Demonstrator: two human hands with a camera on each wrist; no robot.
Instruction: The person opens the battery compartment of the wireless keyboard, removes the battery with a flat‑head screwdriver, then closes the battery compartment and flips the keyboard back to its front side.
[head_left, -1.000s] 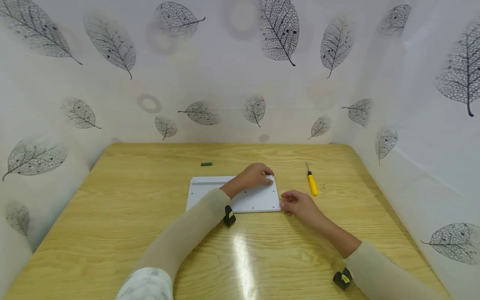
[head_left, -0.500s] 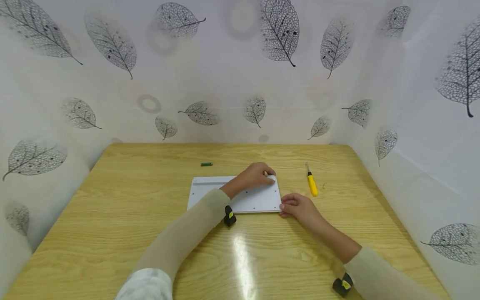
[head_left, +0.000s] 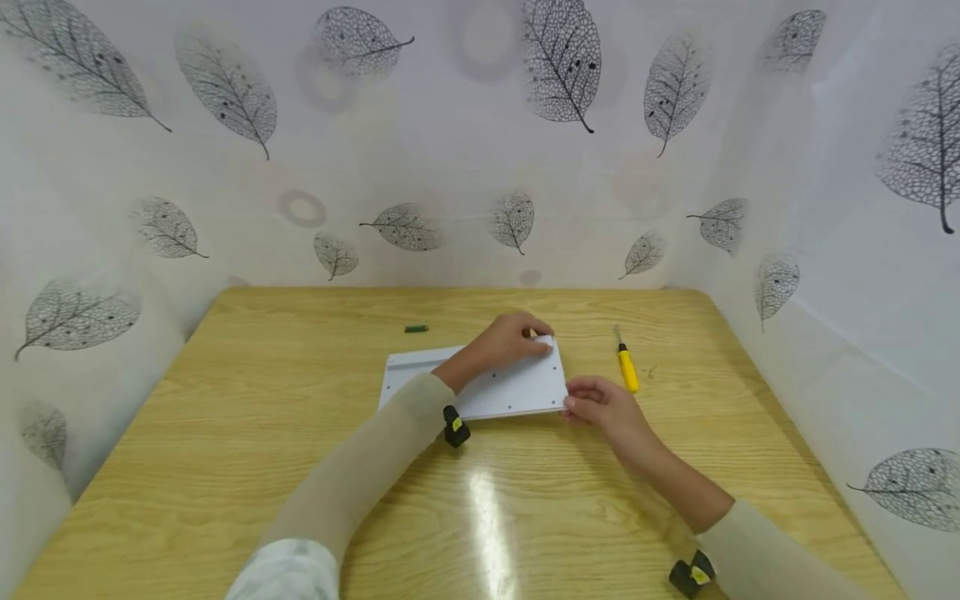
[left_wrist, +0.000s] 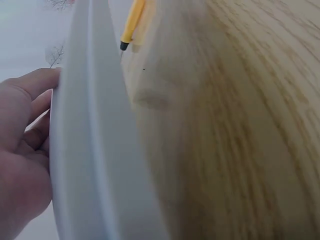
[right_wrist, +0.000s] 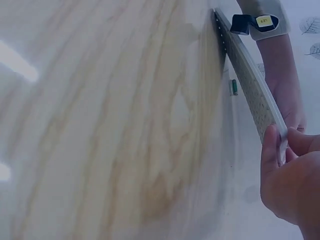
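A thin white keyboard (head_left: 517, 392) is face down, its screw-dotted back turned up in the head view. Its right end is raised off the wooden table and its left end sits lower. My left hand (head_left: 512, 342) reaches across the back and grips the far right corner. At the near right corner, my right hand (head_left: 609, 410) pinches the edge, thumb on top and fingers beneath. The right wrist view shows the tilted keyboard's underside (right_wrist: 250, 90) with that hand (right_wrist: 295, 175) holding its end. In the left wrist view the long edge (left_wrist: 95, 130) runs beside my left hand (left_wrist: 25, 145).
On the wooden table (head_left: 300, 467), a yellow-handled screwdriver (head_left: 627, 369) lies to the right, with tiny dark bits (head_left: 651, 372) next to it. A small green battery-like cylinder (head_left: 416, 329) lies behind the keyboard. Leaf-patterned cloth (head_left: 450, 150) encloses the back and sides.
My right hand has closed on the keyboard's near right corner. Both hands have raised the keyboard's right end from the table. The screwdriver and green cylinder have stayed put.
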